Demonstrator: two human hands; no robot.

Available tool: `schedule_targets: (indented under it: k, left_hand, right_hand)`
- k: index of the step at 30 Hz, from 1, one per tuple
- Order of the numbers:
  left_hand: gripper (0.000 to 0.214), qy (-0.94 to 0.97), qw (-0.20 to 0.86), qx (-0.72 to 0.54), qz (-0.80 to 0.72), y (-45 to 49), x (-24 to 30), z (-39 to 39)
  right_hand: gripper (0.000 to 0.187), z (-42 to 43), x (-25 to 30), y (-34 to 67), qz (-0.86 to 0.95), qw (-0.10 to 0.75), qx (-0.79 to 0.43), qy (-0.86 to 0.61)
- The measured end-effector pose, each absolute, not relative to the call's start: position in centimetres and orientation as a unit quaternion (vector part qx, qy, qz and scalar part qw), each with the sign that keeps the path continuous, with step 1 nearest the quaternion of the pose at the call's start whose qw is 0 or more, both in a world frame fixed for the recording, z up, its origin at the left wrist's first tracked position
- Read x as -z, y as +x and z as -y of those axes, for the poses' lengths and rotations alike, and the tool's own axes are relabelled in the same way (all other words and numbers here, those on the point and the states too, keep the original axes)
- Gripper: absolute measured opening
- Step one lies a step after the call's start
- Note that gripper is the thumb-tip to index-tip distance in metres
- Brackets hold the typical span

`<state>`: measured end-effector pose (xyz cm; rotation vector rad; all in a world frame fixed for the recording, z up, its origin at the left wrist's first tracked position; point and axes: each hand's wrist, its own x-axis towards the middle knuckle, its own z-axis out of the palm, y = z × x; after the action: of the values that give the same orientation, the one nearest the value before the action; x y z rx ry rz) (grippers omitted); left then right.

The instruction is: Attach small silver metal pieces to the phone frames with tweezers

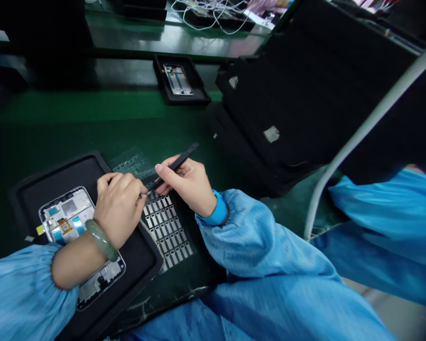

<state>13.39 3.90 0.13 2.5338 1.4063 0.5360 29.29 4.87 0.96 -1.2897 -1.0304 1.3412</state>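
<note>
Green tabletop [74, 111], seen from above. Right hand [191, 187]: grasping black tweezers [180, 160] between thumb and fingers, tool slanted, tips pointing down and toward the left hand. Blue wristband [218, 210] on that wrist. Left hand [120, 201]: back upward, fingers bent, thumb and forefinger brought close at the tweezer tips; a tiny pale bit shows there. Cannot tell whether the left fingers are closed on it. Green bangle [101, 240] at the left wrist.

Sheet of pale tabs [168, 229], set in rows, lies by the tabletop's near edge, under and nearer than the meeting point of the hands, just beside the right edge of a large black tray [142, 258]. A clear sheet [131, 162] lies by the tray's far right corner.

Tray sits at the left part of the near edge, tilted relative to it. In it: phone frame [69, 208], inner side up, blue strips showing, yellow tab [40, 230] at its left edge; left forearm crosses over its middle.

Toward the tabletop's far edge: smaller black tray [199, 97] holding a second phone frame [177, 79]. Right side: stacked black trays [252, 118]. Far right: blue sleeve [386, 199] of another person, beyond a pale tube [369, 113]
</note>
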Motion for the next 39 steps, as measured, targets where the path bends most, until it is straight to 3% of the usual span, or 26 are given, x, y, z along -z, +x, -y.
schedule_targets:
  k: [7,13,19,23,26,29,34,39]
  left_hand:
    - [0.009,0.858,0.116,-0.180,-0.468,13.5,0.0,-4.1]
    - [0.055,0.843,0.124,-0.207,-0.480,13.8,0.6,-4.5]
    - [0.079,0.838,0.138,-0.221,-0.479,13.5,1.1,-4.7]
    - [0.072,0.796,0.109,-0.278,-0.526,13.3,0.5,-4.7]
    - [0.053,0.822,0.071,-0.260,-0.502,13.2,0.1,-4.9]
    - [0.035,0.860,0.056,-0.183,-0.472,13.3,0.3,-4.9]
    - [0.034,0.850,0.091,-0.143,-0.500,13.3,0.9,-4.7]
    - [0.033,0.796,0.173,-0.286,-0.505,12.4,-1.3,-4.7]
  right_hand:
    - [0.026,-5.4,-1.0,29.5,0.368,0.474,-0.618,-0.507]
    - [0.011,-6.9,-1.0,30.3,0.269,0.506,-0.661,-0.485]
    - [0.011,-7.5,-1.3,30.6,0.262,0.541,-0.622,-0.503]
    - [0.018,-7.5,-0.8,30.3,0.347,0.562,-0.534,-0.528]
    - [0.021,-7.9,-0.2,30.1,0.380,0.564,-0.504,-0.533]
    - [0.016,-8.9,-0.1,30.2,0.352,0.556,-0.529,-0.536]
    - [0.009,-10.3,-1.1,31.2,0.273,0.562,-0.606,-0.492]
    - [0.024,-9.0,-2.3,29.8,0.352,0.572,-0.612,-0.418]
